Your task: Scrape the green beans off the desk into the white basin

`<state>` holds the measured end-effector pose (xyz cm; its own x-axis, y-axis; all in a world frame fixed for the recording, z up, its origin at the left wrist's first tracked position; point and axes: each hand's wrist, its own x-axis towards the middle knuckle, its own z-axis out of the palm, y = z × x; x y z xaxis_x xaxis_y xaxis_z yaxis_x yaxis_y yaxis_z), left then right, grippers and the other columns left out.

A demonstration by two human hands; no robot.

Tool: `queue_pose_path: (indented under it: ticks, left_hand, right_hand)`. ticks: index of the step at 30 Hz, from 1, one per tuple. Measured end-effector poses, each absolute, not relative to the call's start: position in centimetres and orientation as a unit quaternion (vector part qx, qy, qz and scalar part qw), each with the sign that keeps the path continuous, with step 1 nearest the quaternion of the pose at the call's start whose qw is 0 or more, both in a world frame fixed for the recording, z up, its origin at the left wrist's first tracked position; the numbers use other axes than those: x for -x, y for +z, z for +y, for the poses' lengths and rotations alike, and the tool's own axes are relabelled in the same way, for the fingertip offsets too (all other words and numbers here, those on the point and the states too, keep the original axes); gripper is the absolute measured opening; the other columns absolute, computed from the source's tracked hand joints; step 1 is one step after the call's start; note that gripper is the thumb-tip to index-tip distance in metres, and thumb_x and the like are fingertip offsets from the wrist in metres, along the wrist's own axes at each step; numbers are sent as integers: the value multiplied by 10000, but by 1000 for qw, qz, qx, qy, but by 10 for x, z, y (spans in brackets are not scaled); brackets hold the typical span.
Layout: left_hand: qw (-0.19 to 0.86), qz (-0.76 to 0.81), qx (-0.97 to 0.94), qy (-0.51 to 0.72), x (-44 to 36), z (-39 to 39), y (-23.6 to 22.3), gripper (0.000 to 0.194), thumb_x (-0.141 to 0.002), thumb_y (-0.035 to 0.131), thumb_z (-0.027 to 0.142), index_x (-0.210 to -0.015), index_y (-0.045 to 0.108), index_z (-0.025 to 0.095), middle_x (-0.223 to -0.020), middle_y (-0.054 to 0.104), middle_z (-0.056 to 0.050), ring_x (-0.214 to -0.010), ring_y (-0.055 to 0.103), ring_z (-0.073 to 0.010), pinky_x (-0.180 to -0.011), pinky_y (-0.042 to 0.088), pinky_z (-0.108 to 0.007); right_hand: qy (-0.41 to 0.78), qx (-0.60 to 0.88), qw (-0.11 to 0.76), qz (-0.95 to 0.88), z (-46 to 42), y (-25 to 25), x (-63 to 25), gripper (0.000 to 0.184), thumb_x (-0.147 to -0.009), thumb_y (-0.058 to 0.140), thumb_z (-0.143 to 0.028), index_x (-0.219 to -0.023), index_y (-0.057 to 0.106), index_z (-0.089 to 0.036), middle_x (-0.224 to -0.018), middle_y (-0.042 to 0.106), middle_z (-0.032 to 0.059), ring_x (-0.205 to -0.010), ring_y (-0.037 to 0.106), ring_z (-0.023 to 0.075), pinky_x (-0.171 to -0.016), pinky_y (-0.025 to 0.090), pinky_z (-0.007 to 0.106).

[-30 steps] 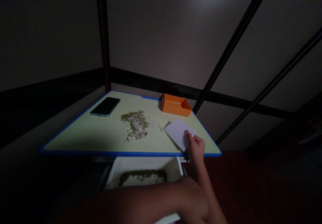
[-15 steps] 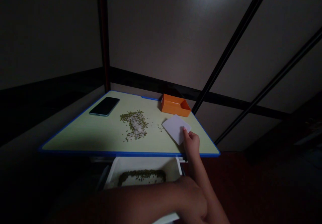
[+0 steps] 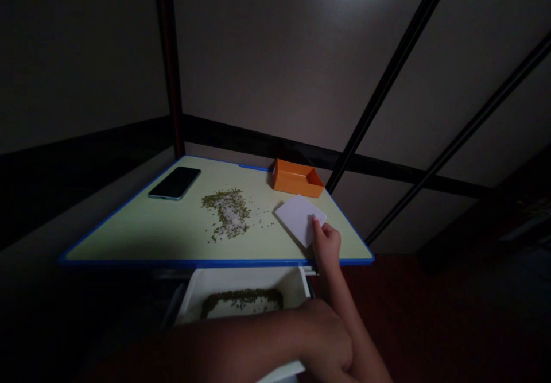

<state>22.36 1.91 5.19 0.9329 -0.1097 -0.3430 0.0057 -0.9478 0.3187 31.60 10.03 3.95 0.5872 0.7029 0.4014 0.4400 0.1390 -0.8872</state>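
My right hand [image 3: 326,244] pinches a white card [image 3: 298,217] by its near right corner, thumb on top. The card is held tilted low over the right part of the pale table top. To its left lies a loose pile of small green beans mixed with white grains [image 3: 230,213], and a few single beans are scattered between pile and card. My left forearm crosses the front of the view, above an open white drawer [image 3: 241,277]. My left hand [image 3: 328,340] is bent down beside my right forearm, its fingers hidden.
An orange open box [image 3: 297,185] stands at the table's back right edge. A dark-screened phone [image 3: 175,182] lies at the back left. More green beans [image 3: 243,297] are in the drawer. The table top [image 3: 142,228] has a blue rim; panelled walls stand behind.
The few loose beans by the card have moved left, more spread out towards the pile. The card has barely shifted against the table. The whole view has drifted slightly.
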Motion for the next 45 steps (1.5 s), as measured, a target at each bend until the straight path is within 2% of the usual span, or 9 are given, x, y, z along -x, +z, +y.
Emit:
queue_pose_path:
  ticks: [6, 9, 13, 16, 20, 25, 30, 38, 45]
  left_hand:
    - [176, -21, -971, -161, -225, 19, 41, 425, -766, 520, 602, -620, 662, 229, -645, 665, 22, -488, 495, -134, -443, 295, -287]
    - [184, -19, -967, -173, -226, 19, 39, 425, -761, 531, 595, -582, 633, 223, -644, 663, 20, -501, 503, -136, -451, 303, -284]
    - [179, -9, -969, -171, -225, 18, 43, 389, -771, 533, 571, -651, 656, 222, -695, 684, 15, -547, 539, -148, -459, 322, -287]
    - [172, -5, -969, -180, -225, 18, 48, 386, -778, 527, 575, -737, 682, 224, -753, 703, 8, -574, 561, -154, -465, 331, -285]
    - [157, -18, -962, -224, -225, 18, 56, 402, -792, 506, 582, -767, 678, 219, -824, 712, -3, -632, 586, -163, -454, 332, -284]
    - [163, -10, -968, -193, -224, 18, 58, 373, -780, 537, 566, -768, 672, 218, -759, 694, 15, -611, 574, -151, -433, 324, -272]
    - [172, -22, -967, -187, -224, 19, 56, 348, -776, 551, 546, -782, 676, 221, -765, 699, 27, -591, 568, -138, -429, 326, -266]
    - [188, -25, -970, -150, -222, 19, 49, 366, -776, 537, 552, -758, 685, 218, -701, 685, 23, -542, 551, -128, -448, 306, -263]
    - [177, -19, -974, -141, -219, 18, 48, 432, -789, 494, 601, -743, 696, 222, -676, 686, 18, -536, 554, -137, -441, 294, -279]
  right_hand:
    - [120, 600, 647, -454, 90, 39, -314, 519, -739, 569, -625, -496, 550, -167, -539, 528, 23, -578, 458, 147, -519, 356, 255]
    - [117, 570, 646, -493, 85, 41, -312, 505, -756, 585, -562, -438, 502, -179, -569, 542, 31, -610, 472, 152, -571, 379, 271]
    - [114, 539, 620, -559, 81, 41, -312, 522, -802, 567, -511, -410, 446, -188, -558, 507, 17, -616, 465, 150, -618, 392, 288]
    - [108, 532, 608, -580, 80, 41, -311, 524, -811, 556, -493, -406, 410, -195, -533, 468, 5, -591, 442, 144, -597, 377, 284]
    - [81, 558, 632, -531, 78, 43, -310, 524, -802, 546, -490, -401, 354, -211, -505, 412, -10, -555, 397, 130, -550, 339, 269]
    - [59, 589, 660, -463, 76, 40, -309, 487, -794, 531, -538, -460, 424, -199, -533, 399, -20, -550, 361, 119, -515, 296, 258]
    - [19, 621, 703, -346, 76, 38, -312, 517, -801, 486, -611, -488, 329, -231, -509, 305, -50, -524, 294, 104, -482, 264, 253]
    - [44, 636, 671, -379, 79, 38, -314, 510, -788, 493, -614, -489, 362, -222, -501, 313, -50, -516, 294, 102, -470, 256, 247]
    - [57, 621, 649, -437, 78, 38, -312, 489, -784, 496, -591, -493, 428, -203, -528, 385, -25, -542, 348, 116, -488, 277, 247]
